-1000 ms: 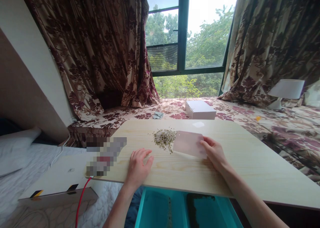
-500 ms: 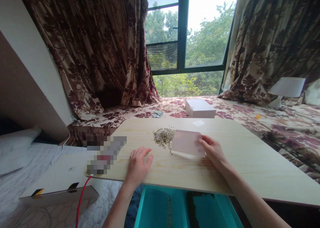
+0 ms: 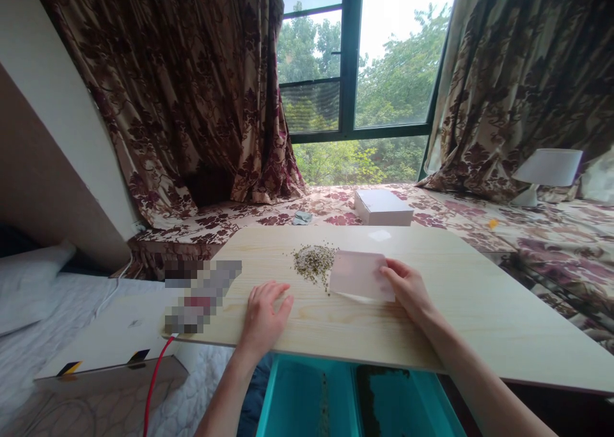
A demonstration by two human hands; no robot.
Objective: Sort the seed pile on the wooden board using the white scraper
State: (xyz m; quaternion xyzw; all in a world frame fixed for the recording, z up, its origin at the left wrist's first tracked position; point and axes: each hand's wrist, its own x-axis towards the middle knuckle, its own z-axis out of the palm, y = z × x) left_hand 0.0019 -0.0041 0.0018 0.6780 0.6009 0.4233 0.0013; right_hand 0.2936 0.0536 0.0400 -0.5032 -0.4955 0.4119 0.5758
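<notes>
A loose pile of small mixed grains (image 3: 313,262), pale and greenish-brown, lies spread on the light wood tabletop (image 3: 330,328). Directly to its right is a translucent pale pink plastic sheet (image 3: 359,275), its left edge close to the grains. My right hand (image 3: 407,288) pinches this sheet by its right side, thumb on top. On the near left of the tabletop rests my left hand (image 3: 267,310), palm down with its fingers and thumb apart, holding nothing, a little in front of the pile.
Below the table's near edge sit teal bins (image 3: 307,392), one with grains along its bottom, the other with dark contents. A blurred-out object (image 3: 204,296) with a red cable (image 3: 152,386) lies at the table's left. Behind stands a white box (image 3: 384,208); a lamp (image 3: 547,168) is farther right.
Barely anything differs. The sheet lies slightly lower at its near-pile edge, and the whole view has shifted a touch. Both hands keep their places.
</notes>
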